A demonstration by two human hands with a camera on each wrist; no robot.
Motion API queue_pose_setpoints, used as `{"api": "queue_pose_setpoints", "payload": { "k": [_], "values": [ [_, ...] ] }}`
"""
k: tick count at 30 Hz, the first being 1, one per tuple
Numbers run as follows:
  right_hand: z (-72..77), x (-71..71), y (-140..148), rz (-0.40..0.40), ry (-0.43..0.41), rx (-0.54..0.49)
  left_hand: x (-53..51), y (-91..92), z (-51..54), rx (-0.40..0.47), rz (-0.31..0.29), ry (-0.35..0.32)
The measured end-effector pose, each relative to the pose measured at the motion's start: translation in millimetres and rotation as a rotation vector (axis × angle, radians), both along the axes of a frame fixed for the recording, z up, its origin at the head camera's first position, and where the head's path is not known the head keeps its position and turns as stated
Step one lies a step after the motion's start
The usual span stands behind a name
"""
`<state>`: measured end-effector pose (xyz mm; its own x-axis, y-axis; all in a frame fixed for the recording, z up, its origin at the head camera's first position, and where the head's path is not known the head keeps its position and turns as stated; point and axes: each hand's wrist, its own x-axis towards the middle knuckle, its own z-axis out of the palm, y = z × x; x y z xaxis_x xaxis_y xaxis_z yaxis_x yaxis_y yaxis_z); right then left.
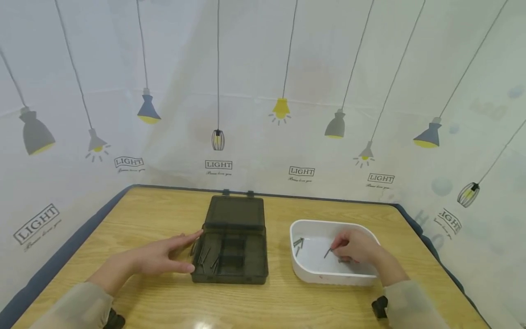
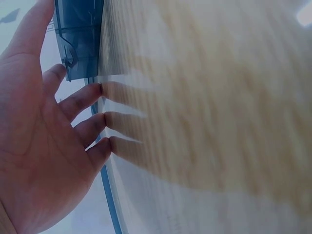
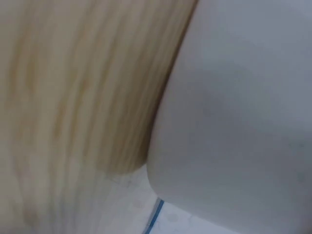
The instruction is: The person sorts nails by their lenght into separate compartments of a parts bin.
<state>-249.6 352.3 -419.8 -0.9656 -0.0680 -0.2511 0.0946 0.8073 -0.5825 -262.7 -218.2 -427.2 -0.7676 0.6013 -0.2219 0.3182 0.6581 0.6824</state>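
Observation:
A dark translucent box lies with its lid folded back; several thin metal pieces are in its left part. Beside its left side is my left hand, thumb and index finger touching the box, fingers spread; in the left wrist view, this hand has its other fingertips on the table. My right hand is inside a white tray, pinching a thin metal piece between thumb and fingertips. More metal pieces lie at the tray's left end. The right wrist view shows the tray's outer wall, no hand.
Both containers stand on a wooden table with a dark edge. Behind and around it hangs a pale cloth printed with lamps. Dark straps are at both wrists.

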Motion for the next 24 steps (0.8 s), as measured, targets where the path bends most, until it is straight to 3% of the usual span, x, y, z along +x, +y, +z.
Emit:
{"api": "queue_pose_setpoints", "payload": {
  "k": [11,24],
  "values": [
    [-8.2,-3.3,1.5,-0.041,0.022,0.007,0.8,-0.6,1.7,0.000,-0.006,0.014],
    [-10.2,-0.8,1.2,0.037,0.037,-0.014,2.2,1.7,2.6,-0.004,0.003,-0.007]
  ]
}}
